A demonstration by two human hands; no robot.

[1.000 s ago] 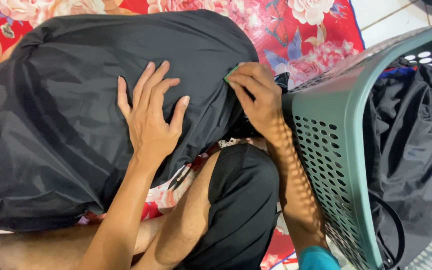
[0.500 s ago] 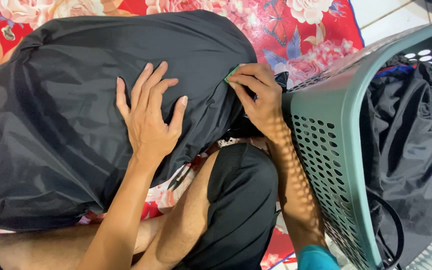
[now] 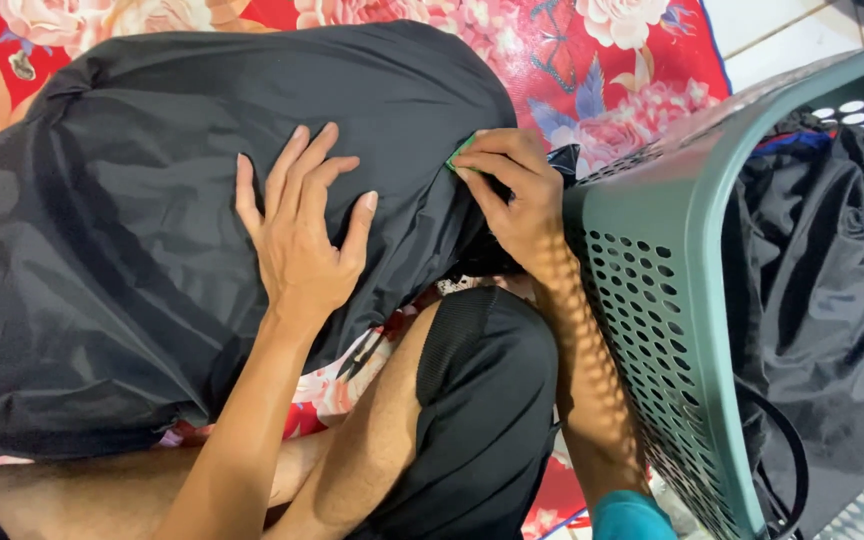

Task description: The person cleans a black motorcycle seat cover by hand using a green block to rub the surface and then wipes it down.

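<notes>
The biggest thing I see is a black cloth (image 3: 152, 230) with a slight sheen, spread over most of the left and centre of the frame. It lies on a red flowered mat (image 3: 592, 70) that shows along the top edge and peeks out again low in the middle, under my legs.

Next in size is a grey-green laundry basket (image 3: 652, 290) tipped on its side at the right of the frame, its perforated wall facing me. Inside it sits more dark clothing (image 3: 812, 290), bunched against the far wall, with a bit of blue showing near the top.

My bent knee in black shorts (image 3: 482, 400) fills the lower middle, between the cloth and the basket.

My left hand (image 3: 302, 235) lies flat and open on the black cloth near the centre of the frame, fingers spread and pointing up-frame, palm pressing on the fabric. My right hand (image 3: 512, 200) is just to its right, at the cloth's right edge and close beside the basket; its fingers are curled, pinching the hem of the cloth.

Smallest of all is a little green tag (image 3: 459, 153) at that hem, right at my right fingertips.
</notes>
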